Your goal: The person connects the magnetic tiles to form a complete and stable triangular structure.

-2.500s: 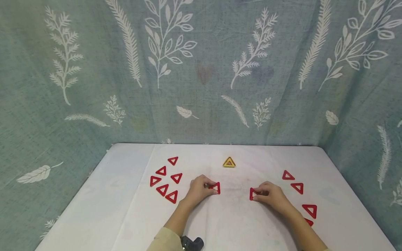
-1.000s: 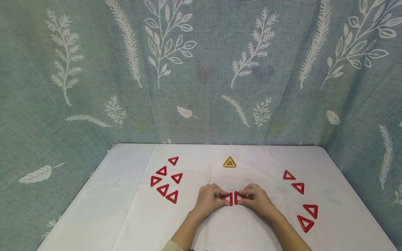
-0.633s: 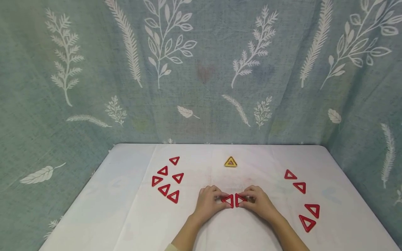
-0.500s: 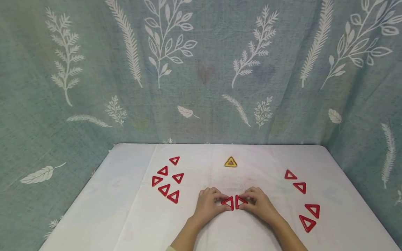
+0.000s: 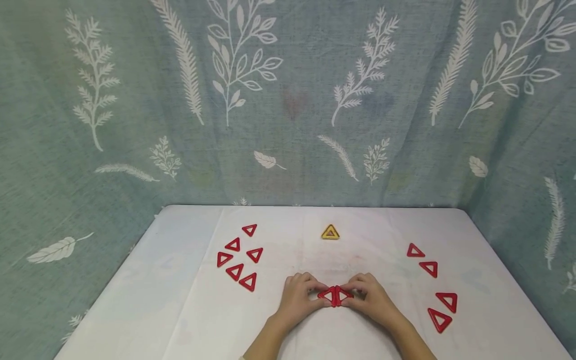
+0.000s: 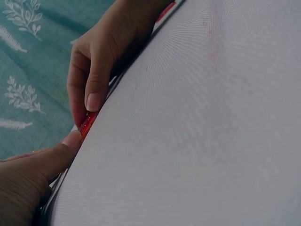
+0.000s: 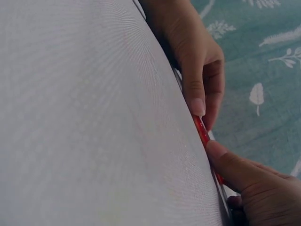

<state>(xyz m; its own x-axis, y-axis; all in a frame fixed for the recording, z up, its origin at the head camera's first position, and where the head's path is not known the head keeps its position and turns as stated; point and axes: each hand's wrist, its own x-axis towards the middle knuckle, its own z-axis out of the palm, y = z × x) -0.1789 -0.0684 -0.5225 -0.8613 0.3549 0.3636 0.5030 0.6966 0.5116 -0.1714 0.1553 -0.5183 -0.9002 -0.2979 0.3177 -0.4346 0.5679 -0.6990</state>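
Note:
At the front middle of the table, my left hand (image 5: 298, 296) pinches a red triangle frame (image 5: 333, 297) between thumb and fingers. Facing it, my right hand (image 5: 372, 300) pinches a second red triangle frame (image 5: 338, 297) in the same way. Their straight sides stand edge to edge, points facing outward, forming a diamond. Low to the white cloth, the left wrist view catches the red edge (image 6: 87, 123) of the pieces between both thumbs. From the right wrist, a red strip (image 7: 201, 131) shows between the fingertips, the rest covered by the hands.
Several red triangle frames (image 5: 248, 287) lie loosely grouped at the left. More red triangles (image 5: 439, 327) are spread along the right. A yellow triangle (image 5: 330, 237) sits at the back middle of the white table (image 5: 189, 220). A green leaf-patterned curtain (image 5: 288, 165) hangs behind.
Both hands have come inward and nearer the body, each carrying its red triangle. The gap between the two triangles has closed, and their sides now meet.

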